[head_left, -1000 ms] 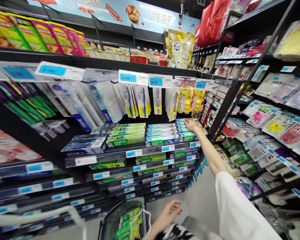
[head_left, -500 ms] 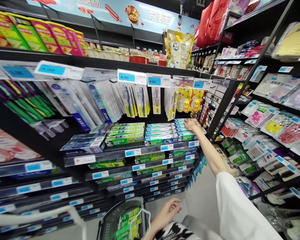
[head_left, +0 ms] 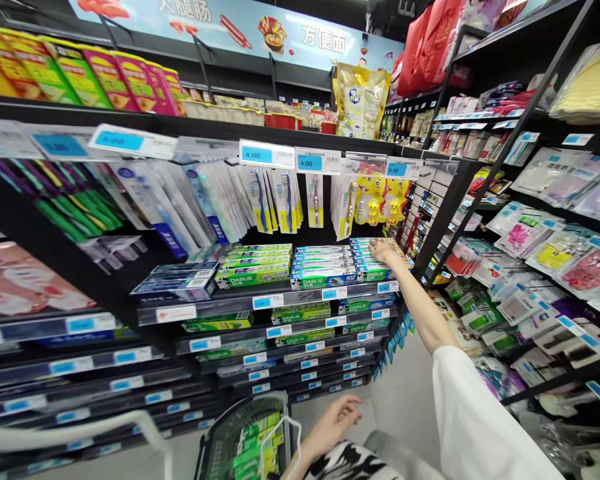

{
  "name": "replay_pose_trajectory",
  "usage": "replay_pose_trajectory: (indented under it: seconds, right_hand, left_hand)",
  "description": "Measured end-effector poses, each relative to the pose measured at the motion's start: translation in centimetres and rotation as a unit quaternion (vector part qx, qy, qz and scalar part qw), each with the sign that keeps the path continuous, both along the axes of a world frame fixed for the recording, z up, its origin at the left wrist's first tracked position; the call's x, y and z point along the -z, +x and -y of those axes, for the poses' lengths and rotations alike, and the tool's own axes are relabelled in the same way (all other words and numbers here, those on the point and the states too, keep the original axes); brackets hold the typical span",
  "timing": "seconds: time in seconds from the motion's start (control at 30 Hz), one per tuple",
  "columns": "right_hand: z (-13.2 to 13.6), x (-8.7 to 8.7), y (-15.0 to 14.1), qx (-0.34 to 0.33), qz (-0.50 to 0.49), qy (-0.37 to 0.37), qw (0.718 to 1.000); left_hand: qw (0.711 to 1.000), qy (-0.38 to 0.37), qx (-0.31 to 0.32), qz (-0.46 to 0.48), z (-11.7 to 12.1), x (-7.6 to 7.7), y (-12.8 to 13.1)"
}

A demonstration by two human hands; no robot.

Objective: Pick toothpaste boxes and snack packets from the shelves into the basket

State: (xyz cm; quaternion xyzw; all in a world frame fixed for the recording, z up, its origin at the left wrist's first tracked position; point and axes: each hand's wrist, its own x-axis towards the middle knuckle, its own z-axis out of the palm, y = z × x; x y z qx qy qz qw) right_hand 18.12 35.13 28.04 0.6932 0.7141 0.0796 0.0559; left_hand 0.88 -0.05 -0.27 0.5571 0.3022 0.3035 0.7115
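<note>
Glossy cardboard toothpaste boxes (head_left: pixel 254 275)

Past the grip: light-blue sign (head_left: pixel 300 33) with food pictures, black ceiling | right of the grip: black metal rack (head_left: pixel 523 110) of packets | below: smooth pale-grey floor (head_left: pixel 405 393) | light: bright, even, indoor
</note>
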Motion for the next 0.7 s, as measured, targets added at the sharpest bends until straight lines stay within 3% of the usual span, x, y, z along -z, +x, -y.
replay_pose_trajectory:
  seconds: [0.53,0.7]
  right_hand:
    - [-0.36,0.19,0.75,-0.005,-0.003,-0.013,1.0]
    - [-0.5,0.95,0.71,0.001,-0.023,0.032,0.999]
  left_hand:
    - [1.0,0.011,-0.003,-0.006,0.47,0.28,-0.1]
    - [1.0,0.008,-0.012,-0.006,0.92,0.97,-0.11]
